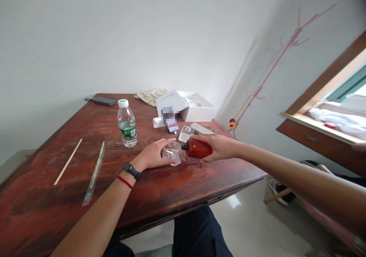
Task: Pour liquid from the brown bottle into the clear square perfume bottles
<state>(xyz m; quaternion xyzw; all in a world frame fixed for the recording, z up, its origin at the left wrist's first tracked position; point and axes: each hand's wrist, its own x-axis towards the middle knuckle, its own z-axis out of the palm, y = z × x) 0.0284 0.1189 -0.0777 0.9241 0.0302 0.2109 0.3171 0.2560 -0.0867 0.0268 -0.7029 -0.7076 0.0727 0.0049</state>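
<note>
My left hand (154,153) is wrapped round a clear square container (174,155), thumb on the near side and fingers on the far side. In my right hand (219,147) lies a reddish-brown bottle (198,149), tipped on its side. Its dark mouth (184,147) points left, at the container's right rim. Whether liquid is flowing I cannot tell. Just behind them is a clear lid with a knob (186,133). Small wet spots (175,190) show on the wooden table (151,184) in front of the container.
A water bottle (127,124) with a green label stands left of my hands. Further left lie a bare stick (68,162) and wrapped chopsticks (95,173). Behind are a phone (172,125), a white case (157,122), an open white box (198,114), a cloth (151,96) and a grey device (104,101).
</note>
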